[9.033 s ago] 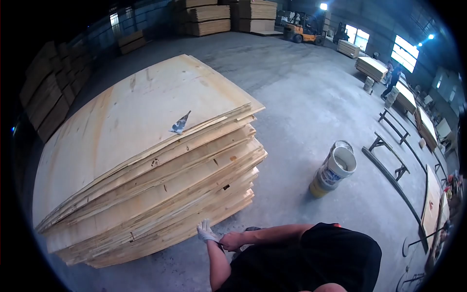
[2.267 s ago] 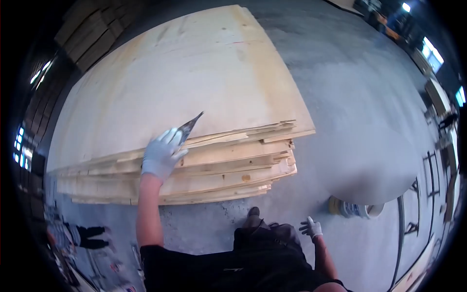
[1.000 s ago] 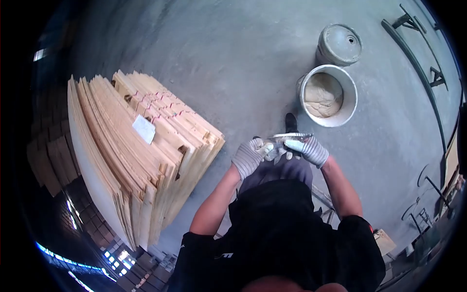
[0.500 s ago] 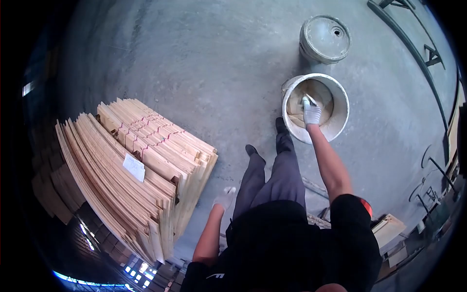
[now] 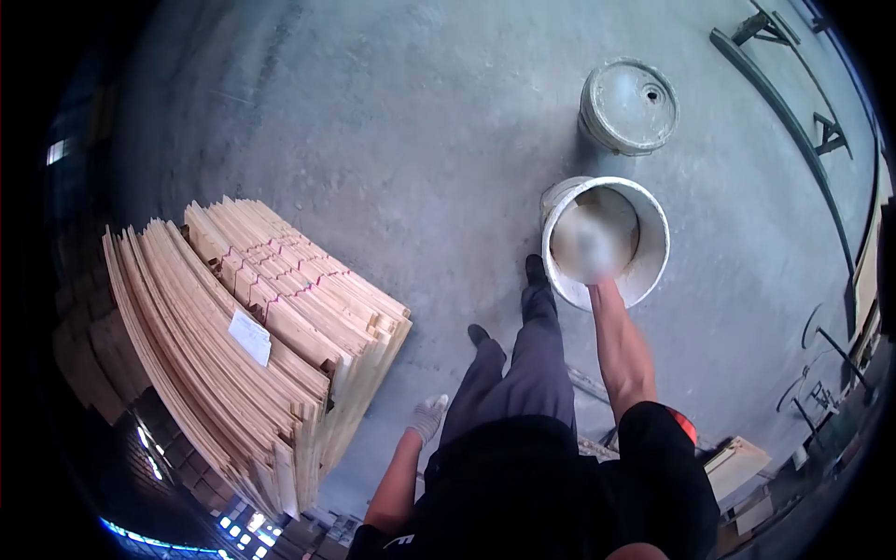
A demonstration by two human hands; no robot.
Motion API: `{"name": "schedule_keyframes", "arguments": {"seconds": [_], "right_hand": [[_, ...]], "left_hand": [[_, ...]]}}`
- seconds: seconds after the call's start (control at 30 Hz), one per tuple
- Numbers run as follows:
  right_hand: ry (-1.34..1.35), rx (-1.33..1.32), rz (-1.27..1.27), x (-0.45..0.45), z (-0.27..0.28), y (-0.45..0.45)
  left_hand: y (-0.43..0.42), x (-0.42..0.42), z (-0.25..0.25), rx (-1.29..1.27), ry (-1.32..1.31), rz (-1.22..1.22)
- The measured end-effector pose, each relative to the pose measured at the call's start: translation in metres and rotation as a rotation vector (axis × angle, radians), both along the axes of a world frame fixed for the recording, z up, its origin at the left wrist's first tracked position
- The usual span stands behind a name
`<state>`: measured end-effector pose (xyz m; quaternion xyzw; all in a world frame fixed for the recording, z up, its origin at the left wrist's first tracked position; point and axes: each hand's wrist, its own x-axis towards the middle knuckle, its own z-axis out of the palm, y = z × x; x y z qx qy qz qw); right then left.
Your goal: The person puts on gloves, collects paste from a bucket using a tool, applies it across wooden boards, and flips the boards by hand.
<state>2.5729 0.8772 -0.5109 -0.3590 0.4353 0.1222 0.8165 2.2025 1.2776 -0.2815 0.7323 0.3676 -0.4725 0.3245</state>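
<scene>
White bucket (image 5: 653, 247) around the blurred right hand (image 5: 594, 248)

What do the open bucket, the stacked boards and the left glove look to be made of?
Open bucket: probably plastic, pale and dull, with a thick, smeared rim; the coating leaves it open.
Stacked boards: wood, perhaps plywood, seemingly unpainted; pale tan sheets with rough edges.
Left glove: seemingly knit fabric, whitish and matte, with a ribbed cuff.

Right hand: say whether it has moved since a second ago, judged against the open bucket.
Yes: the right hand has gone from beside the left hand, outside the open bucket, into that bucket.
</scene>
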Motion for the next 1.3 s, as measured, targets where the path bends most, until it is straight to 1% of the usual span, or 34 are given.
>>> {"name": "schedule_keyframes", "arguments": {"seconds": [0.03,0.07,0.13,0.2,0.23,0.27,0.3,0.33,0.37,0.4,0.43,0.53,0.57,0.6,0.63,0.67,0.7,0.73,0.77,0.8,0.83,0.87,0.9,0.93,0.97,1.0,1.07,1.13,1.2,1.27,1.3], "right_hand": [[-0.100,0.131,-0.038,-0.007,-0.002,-0.006],[-0.146,0.151,-0.031,-0.010,0.006,-0.012],[-0.249,0.191,-0.018,-0.016,0.027,-0.022],[-0.254,-0.117,0.088,-0.027,0.040,-0.044],[-0.278,-0.002,-0.050,-0.026,0.083,-0.042],[-0.429,-0.046,-0.015,-0.024,0.123,-0.039],[-0.581,-0.084,0.009,-0.021,0.167,-0.035],[-0.601,0.028,0.020,-0.013,0.210,-0.031],[-0.658,0.221,0.040,-0.019,0.221,-0.043],[-0.661,0.313,0.065,-0.025,0.277,-0.031],[-0.740,0.338,0.101,-0.028,0.305,-0.024],[-0.773,0.198,0.218,-0.034,0.376,0.023],[-0.819,0.127,0.325,-0.035,0.384,0.036],[-0.815,0.132,0.388,-0.040,0.412,0.060],[-0.867,0.124,0.470,-0.043,0.447,0.095],[-0.922,0.115,0.550,-0.046,0.481,0.130],[-1.004,0.234,0.622,-0.037,0.463,0.149],[-1.077,0.356,0.700,-0.030,0.449,0.169],[-0.905,0.239,0.627,-0.057,0.502,0.226],[-0.803,0.244,0.587,-0.070,0.516,0.263],[-0.980,0.168,0.771,-0.067,0.516,0.298],[-0.997,0.114,0.763,-0.091,0.543,0.347],[-0.941,0.170,0.807,-0.097,0.546,0.387],[-0.943,0.251,0.844,-0.111,0.556,0.431],[-0.966,0.314,0.944,-0.125,0.572,0.468],[-1.024,0.338,0.967,-0.148,0.592,0.514],[-1.104,0.271,1.120,-0.200,0.640,0.579],[-1.143,0.172,1.205,-0.199,0.649,0.637],[-1.173,0.164,1.258,-0.203,0.671,0.699],[-1.262,0.118,1.330,-0.231,0.716,0.758],[-1.290,0.067,1.339,-0.225,0.724,0.791]], "left_hand": [[0.003,-0.006,-0.013,0.005,-0.065,-0.023],[-0.002,0.012,-0.002,-0.007,-0.051,-0.010],[-0.014,0.069,0.046,-0.030,-0.037,0.014],[0.002,0.058,0.056,-0.025,-0.151,-0.102],[0.010,0.048,0.057,0.032,-0.027,-0.226],[0.023,0.019,0.039,-0.023,-0.245,-0.121],[0.036,0.000,0.011,0.114,-0.339,-0.240],[0.046,-0.004,0.011,0.040,-0.390,-0.206],[0.060,-0.030,-0.025,-0.021,-0.333,0.008],[0.074,-0.032,-0.021,-0.061,-0.366,0.006],[0.084,-0.040,-0.014,-0.102,-0.388,0.003],[0.111,-0.086,-0.027,-0.029,-0.851,0.140],[0.125,-0.112,-0.033,0.109,-0.821,0.080],[0.144,-0.125,-0.034,0.249,-0.785,0.021],[0.161,-0.132,-0.023,0.385,-0.739,-0.034],[0.158,-0.137,0.051,0.348,-0.868,0.148],[0.155,-0.142,0.124,0.302,-1.009,0.319],[0.166,-0.163,0.149,0.388,-1.019,0.394],[0.177,-0.184,0.174,0.472,-1.030,0.472],[0.191,-0.210,0.196,0.567,-1.091,0.506],[0.209,-0.240,0.218,0.681,-1.140,0.552],[0.231,-0.269,0.242,0.820,-1.274,0.577],[0.254,-0.296,0.263,0.965,-1.397,0.596],[0.285,-0.328,0.278,1.090,-1.422,0.578],[0.313,-0.350,0.306,1.205,-1.512,0.592],[0.345,-0.375,0.322,1.360,-1.479,0.562],[0.411,-0.414,0.347,1.573,-1.460,0.459],[0.477,-0.433,0.367,1.599,-1.393,0.430],[0.539,-0.438,0.379,1.583,-1.299,0.359],[0.585,-0.440,0.372,1.601,-1.187,0.286],[0.607,-0.441,0.362,1.621,-1.116,0.247]]}}
